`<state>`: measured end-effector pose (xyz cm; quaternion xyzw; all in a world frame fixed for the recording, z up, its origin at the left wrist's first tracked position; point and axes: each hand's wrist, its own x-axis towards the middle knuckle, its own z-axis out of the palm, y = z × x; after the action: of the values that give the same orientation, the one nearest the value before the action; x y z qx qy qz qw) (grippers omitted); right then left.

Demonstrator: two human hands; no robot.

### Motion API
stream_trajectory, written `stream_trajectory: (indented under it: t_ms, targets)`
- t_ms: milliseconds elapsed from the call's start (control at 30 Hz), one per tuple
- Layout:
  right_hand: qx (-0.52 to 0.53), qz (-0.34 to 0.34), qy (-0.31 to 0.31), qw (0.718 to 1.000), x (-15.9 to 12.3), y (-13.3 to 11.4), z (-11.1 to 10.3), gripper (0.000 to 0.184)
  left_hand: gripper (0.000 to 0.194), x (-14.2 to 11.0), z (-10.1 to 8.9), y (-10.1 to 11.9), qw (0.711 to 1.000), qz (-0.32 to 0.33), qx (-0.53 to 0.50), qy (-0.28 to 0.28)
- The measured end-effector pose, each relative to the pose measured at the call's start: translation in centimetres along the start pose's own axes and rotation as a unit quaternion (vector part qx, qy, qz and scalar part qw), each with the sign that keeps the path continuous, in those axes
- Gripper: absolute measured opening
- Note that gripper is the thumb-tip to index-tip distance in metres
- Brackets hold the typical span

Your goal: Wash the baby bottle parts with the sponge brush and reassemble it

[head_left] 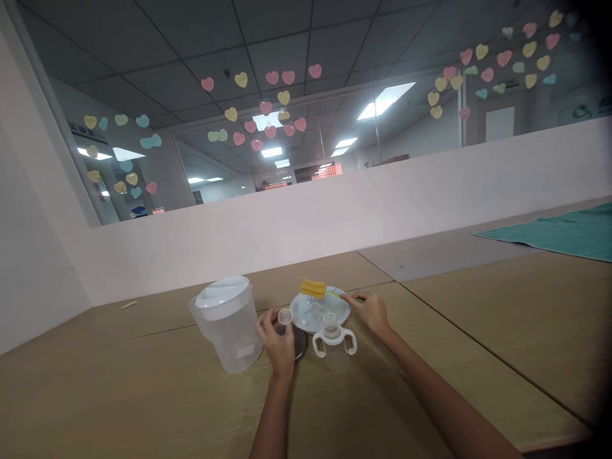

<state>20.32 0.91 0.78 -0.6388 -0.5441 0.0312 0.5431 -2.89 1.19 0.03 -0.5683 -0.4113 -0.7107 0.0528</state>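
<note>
We would do well to keep the brush (315, 289) level over the plate (343, 308), short of the tabletop's (191, 395) far edge, and the clear cap (285, 317) steady. Our right hand (373, 311) has its fingers curled closed around the brush handle; our left hand (278, 342), fingers slightly parted, pinches the cap beside the dark bowl (300, 345).

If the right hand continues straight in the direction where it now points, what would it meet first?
Probably the white plate: the right hand points across it, holding the yellow sponge brush. Depth is unclear, so the hand might pass above.
</note>
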Motion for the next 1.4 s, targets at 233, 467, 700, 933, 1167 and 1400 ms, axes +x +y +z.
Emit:
stream_trajectory:
  t_ms: [233, 467, 700, 933, 1167, 1400]
  targets:
    - [-0.04, 0.029, 0.018, 0.999, 0.0, 0.0, 0.1, 0.047, 0.051, 1.2, -1.0, 0.7, 0.993, -0.059, -0.028, 0.096]
    - [-0.053, 0.043, 0.019, 0.998, 0.1, 0.5, 0.1, 0.048, 0.055, 1.4, -1.3, 1.0, 0.991, -0.086, 0.017, 0.099]
    - [-0.072, 0.049, 0.006, 0.996, 0.2, 0.8, 0.3, 0.055, 0.043, 1.1, -1.1, 0.1, 0.988, -0.075, 0.125, 0.041]
    - [-0.083, 0.043, -0.01, 0.996, 0.2, 1.0, 0.2, 0.054, 0.037, 0.4, -0.8, -2.4, 0.979, -0.104, 0.146, -0.097]
    - [-0.107, 0.044, -0.013, 0.993, 0.2, 1.1, 0.3, 0.053, 0.025, 0.5, -0.5, -3.3, 0.981, -0.111, 0.106, -0.117]
    - [-0.113, 0.05, -0.022, 0.992, 0.2, 1.0, 0.3, 0.052, 0.031, 1.0, -0.6, -3.0, 0.986, -0.125, 0.072, -0.081]
